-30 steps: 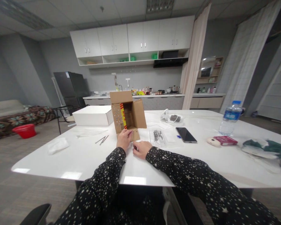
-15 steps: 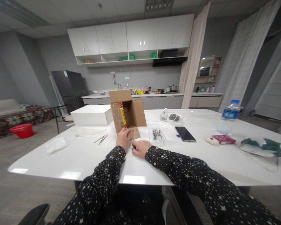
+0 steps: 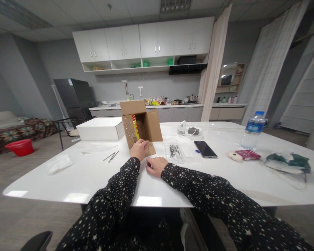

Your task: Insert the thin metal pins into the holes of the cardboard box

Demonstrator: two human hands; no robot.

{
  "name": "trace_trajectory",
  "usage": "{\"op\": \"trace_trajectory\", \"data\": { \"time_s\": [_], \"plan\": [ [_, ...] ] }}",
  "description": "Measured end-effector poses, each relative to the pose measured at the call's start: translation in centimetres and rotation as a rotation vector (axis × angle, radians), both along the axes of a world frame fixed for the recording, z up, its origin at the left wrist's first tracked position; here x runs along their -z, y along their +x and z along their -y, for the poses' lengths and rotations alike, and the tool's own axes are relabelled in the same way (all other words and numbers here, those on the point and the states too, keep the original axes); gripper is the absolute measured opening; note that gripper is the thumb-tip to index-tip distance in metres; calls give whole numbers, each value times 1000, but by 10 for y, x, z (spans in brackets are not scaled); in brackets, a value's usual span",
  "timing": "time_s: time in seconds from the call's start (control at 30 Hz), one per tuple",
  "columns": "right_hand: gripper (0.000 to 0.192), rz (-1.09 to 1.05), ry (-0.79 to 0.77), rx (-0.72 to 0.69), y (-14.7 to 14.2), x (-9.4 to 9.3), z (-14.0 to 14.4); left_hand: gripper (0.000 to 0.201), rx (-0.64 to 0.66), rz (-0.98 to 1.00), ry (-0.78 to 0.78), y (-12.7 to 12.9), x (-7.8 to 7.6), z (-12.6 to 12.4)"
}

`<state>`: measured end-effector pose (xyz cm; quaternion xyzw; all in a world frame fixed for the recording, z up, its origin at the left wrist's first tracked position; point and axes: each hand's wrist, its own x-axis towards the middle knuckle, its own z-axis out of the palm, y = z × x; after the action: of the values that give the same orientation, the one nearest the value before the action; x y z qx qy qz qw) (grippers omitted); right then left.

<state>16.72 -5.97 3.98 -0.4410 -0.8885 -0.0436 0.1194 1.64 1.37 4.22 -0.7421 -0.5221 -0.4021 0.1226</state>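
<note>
A small brown cardboard box (image 3: pixel 142 122) stands on its side on the white table (image 3: pixel 94 174), its open mouth towards me and flaps spread. Something red and yellow shows inside it. My left hand (image 3: pixel 139 149) rests on the box's lower flap, fingers curled over its edge. My right hand (image 3: pixel 155 165) lies just to the right on the tabletop, fingers curled under; I cannot tell if it holds anything. Both arms wear dark star-patterned sleeves.
A white flat box (image 3: pixel 101 128) sits behind left, thin metal rods (image 3: pixel 110 156) and a tissue (image 3: pixel 59 163) to the left. To the right lie a clear bag of small parts (image 3: pixel 176 152), a phone (image 3: pixel 205 149), a water bottle (image 3: pixel 252 130), a pink pack (image 3: pixel 244 154) and green cloth (image 3: pixel 288 162).
The view has drifted slightly to the left and down. My left hand has slid a little further onto the lower flap; my right hand stays put.
</note>
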Motion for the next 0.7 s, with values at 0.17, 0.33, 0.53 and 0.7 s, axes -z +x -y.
{"op": "trace_trajectory", "data": {
  "time_s": [0.17, 0.33, 0.53, 0.7],
  "plan": [
    [27, -11, -6, -5, 1, 1, -1, 21, -41, -18, -17, 3, -1, -3],
    [27, -6, -26, -7, 1, 2, -2, 26, -176, -207, -69, 7, 1, 5],
    [26, -22, -12, -6, 0, 4, -4, 40, -331, -357, -183, 7, 4, 23],
    [23, -104, -50, 31, -1, 8, -6, 40, -442, -94, -136, -15, 4, 31]
  ]
}}
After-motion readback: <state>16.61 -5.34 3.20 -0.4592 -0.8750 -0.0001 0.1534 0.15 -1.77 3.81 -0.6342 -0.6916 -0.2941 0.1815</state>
